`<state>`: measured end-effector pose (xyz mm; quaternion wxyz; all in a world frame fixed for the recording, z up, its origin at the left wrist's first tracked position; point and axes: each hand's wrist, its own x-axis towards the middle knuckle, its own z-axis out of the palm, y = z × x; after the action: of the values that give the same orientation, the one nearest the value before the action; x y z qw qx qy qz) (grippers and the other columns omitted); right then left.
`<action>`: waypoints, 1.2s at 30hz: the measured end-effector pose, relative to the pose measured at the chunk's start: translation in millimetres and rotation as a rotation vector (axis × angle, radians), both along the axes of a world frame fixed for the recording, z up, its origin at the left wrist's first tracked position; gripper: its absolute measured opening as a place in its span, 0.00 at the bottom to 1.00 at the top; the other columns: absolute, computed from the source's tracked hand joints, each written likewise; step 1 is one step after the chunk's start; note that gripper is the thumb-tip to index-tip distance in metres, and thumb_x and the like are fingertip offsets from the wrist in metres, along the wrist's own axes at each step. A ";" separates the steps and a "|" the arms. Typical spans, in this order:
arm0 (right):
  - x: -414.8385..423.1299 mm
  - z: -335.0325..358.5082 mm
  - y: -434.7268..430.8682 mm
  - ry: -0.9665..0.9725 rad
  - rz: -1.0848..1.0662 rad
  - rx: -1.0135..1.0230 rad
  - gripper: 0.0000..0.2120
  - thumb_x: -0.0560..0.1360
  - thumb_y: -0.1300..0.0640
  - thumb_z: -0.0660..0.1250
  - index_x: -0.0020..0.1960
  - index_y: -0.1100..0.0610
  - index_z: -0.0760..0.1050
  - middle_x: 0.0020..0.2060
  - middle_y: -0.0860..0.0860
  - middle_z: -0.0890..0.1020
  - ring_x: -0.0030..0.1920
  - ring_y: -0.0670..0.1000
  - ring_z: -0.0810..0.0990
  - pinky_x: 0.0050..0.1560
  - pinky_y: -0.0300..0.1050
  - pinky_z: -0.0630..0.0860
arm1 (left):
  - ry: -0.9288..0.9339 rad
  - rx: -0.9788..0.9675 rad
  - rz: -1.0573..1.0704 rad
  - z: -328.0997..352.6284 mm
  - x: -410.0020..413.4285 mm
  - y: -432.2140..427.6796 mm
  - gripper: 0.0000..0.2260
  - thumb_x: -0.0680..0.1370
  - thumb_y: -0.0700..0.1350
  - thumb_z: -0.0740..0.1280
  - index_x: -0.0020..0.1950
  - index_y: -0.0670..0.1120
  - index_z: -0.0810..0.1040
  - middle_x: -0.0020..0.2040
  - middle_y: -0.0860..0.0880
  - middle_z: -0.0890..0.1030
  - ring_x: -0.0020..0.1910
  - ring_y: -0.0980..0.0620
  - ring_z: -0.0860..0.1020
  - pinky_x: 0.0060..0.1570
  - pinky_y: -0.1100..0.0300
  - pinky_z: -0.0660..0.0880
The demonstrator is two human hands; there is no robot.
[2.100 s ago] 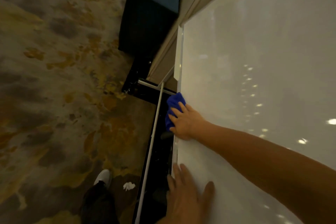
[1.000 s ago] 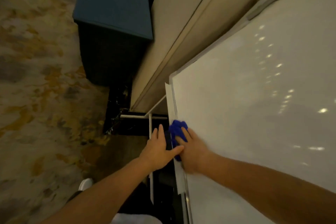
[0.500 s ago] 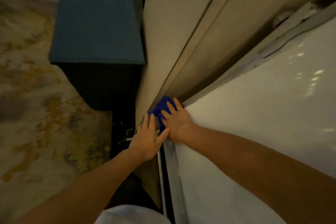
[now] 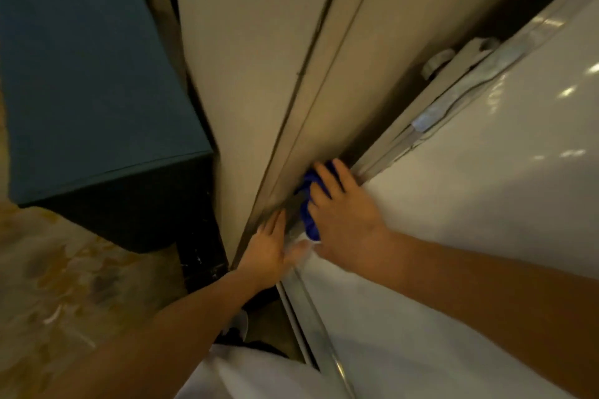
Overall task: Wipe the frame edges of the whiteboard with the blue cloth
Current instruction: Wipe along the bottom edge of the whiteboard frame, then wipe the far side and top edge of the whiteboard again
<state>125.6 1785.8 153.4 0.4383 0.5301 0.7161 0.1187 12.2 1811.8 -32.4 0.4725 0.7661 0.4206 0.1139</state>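
The whiteboard (image 4: 470,220) fills the right side, its metal frame edge (image 4: 431,121) running up to the right and another edge (image 4: 311,327) running down. My right hand (image 4: 346,220) presses the blue cloth (image 4: 306,204) against the board's corner, fingers spread over it; most of the cloth is hidden under the hand. My left hand (image 4: 267,251) lies flat beside it on the left, fingers extended, touching the corner and holding nothing.
A beige wall panel (image 4: 259,58) stands close behind the board, leaving a narrow dark gap. A teal-topped cabinet (image 4: 84,74) sits to the left on patterned carpet (image 4: 64,285). A clamp knob (image 4: 437,63) sticks out on the upper frame.
The cloth and my right hand slid up the left frame edge to the top corner. My left hand moved from the board face to beside the cloth. The view tilted upward.
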 end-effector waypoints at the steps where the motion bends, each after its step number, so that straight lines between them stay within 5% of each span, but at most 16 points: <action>1: 7.3 23.2 -7.8 -0.002 -0.013 0.079 0.38 0.77 0.33 0.47 0.79 0.56 0.47 0.79 0.57 0.48 0.76 0.66 0.35 0.73 0.68 0.34 | 0.023 -0.033 -0.055 3.1 5.5 4.1 0.46 0.71 0.73 0.52 0.79 0.45 0.51 0.79 0.45 0.57 0.78 0.45 0.56 0.75 0.47 0.58; 7: 21.8 71.3 -46.1 -0.017 -0.217 0.358 0.41 0.76 0.31 0.45 0.79 0.55 0.45 0.80 0.55 0.49 0.75 0.67 0.33 0.73 0.68 0.37 | 0.001 -0.358 -0.133 7.1 21.1 16.9 0.47 0.62 0.77 0.60 0.72 0.48 0.65 0.69 0.49 0.72 0.66 0.47 0.72 0.66 0.50 0.71; 10: -7.7 19.0 -47.3 0.097 -0.235 0.248 0.35 0.79 0.35 0.44 0.79 0.54 0.47 0.80 0.54 0.50 0.74 0.66 0.30 0.73 0.66 0.34 | -0.099 -0.395 -0.105 8.5 19.2 21.2 0.33 0.69 0.70 0.67 0.67 0.54 0.71 0.61 0.57 0.75 0.64 0.51 0.74 0.58 0.63 0.72; 12: -19.2 -7.7 -44.9 0.122 -0.261 0.215 0.31 0.81 0.38 0.42 0.80 0.52 0.44 0.80 0.52 0.47 0.74 0.63 0.29 0.73 0.65 0.32 | -0.163 -0.422 -0.072 8.1 20.2 23.9 0.23 0.76 0.61 0.66 0.67 0.52 0.73 0.63 0.52 0.78 0.66 0.46 0.74 0.54 0.66 0.70; 16: -12.0 12.7 -38.9 0.020 -0.280 0.388 0.28 0.81 0.41 0.45 0.79 0.50 0.47 0.80 0.51 0.49 0.77 0.62 0.34 0.72 0.69 0.33 | -0.065 -0.596 0.005 21.6 8.8 31.5 0.41 0.69 0.75 0.59 0.72 0.48 0.69 0.71 0.42 0.72 0.68 0.40 0.72 0.58 0.55 0.67; 19: -1.1 48.2 -38.9 0.037 -0.351 0.653 0.29 0.80 0.42 0.48 0.78 0.51 0.55 0.78 0.53 0.57 0.78 0.63 0.42 0.73 0.70 0.39 | 0.009 -0.582 -0.073 35.3 -8.3 36.5 0.48 0.59 0.83 0.54 0.66 0.51 0.72 0.62 0.44 0.76 0.56 0.45 0.77 0.54 0.54 0.70; 21: -6.3 52.0 -41.3 0.076 -0.402 0.719 0.28 0.80 0.42 0.47 0.78 0.51 0.55 0.78 0.54 0.57 0.78 0.63 0.41 0.74 0.69 0.39 | 0.009 -0.548 -0.128 40.4 -19.5 37.0 0.45 0.56 0.84 0.52 0.59 0.53 0.73 0.53 0.48 0.76 0.44 0.53 0.76 0.45 0.59 0.71; 26: -39.3 0.9 -52.8 0.155 -0.416 0.452 0.27 0.82 0.42 0.48 0.78 0.49 0.52 0.79 0.51 0.53 0.77 0.61 0.33 0.72 0.67 0.32 | -0.258 -0.269 -0.183 78.9 -17.8 33.5 0.33 0.73 0.69 0.53 0.69 0.49 0.69 0.63 0.44 0.79 0.47 0.56 0.78 0.46 0.62 0.70; 29: -22.6 26.7 -50.6 0.103 -0.414 0.601 0.28 0.81 0.43 0.49 0.79 0.50 0.52 0.79 0.51 0.55 0.78 0.60 0.38 0.73 0.67 0.34 | -0.433 -0.008 -0.234 118.2 -9.4 38.8 0.33 0.75 0.65 0.50 0.74 0.47 0.64 0.69 0.45 0.74 0.59 0.49 0.77 0.53 0.61 0.72; 33: 17.8 103.8 -46.7 0.004 -0.465 0.923 0.29 0.81 0.42 0.45 0.79 0.50 0.47 0.80 0.52 0.50 0.78 0.59 0.40 0.74 0.67 0.40 | -0.377 0.305 -0.337 153.6 6.2 35.6 0.39 0.73 0.71 0.42 0.79 0.52 0.40 0.80 0.52 0.45 0.78 0.50 0.54 0.71 0.56 0.59; 36: 53.5 168.2 -21.5 0.014 -0.620 1.170 0.29 0.81 0.42 0.43 0.79 0.52 0.46 0.80 0.52 0.45 0.78 0.59 0.38 0.74 0.66 0.38 | -0.349 0.517 -0.398 179.1 29.0 36.1 0.36 0.72 0.72 0.33 0.72 0.55 0.25 0.76 0.54 0.29 0.76 0.54 0.32 0.72 0.57 0.36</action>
<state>179.1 1764.3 321.6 0.0872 0.8630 0.3504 0.3532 41.3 1847.9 146.7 0.3408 0.8960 0.1336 0.2513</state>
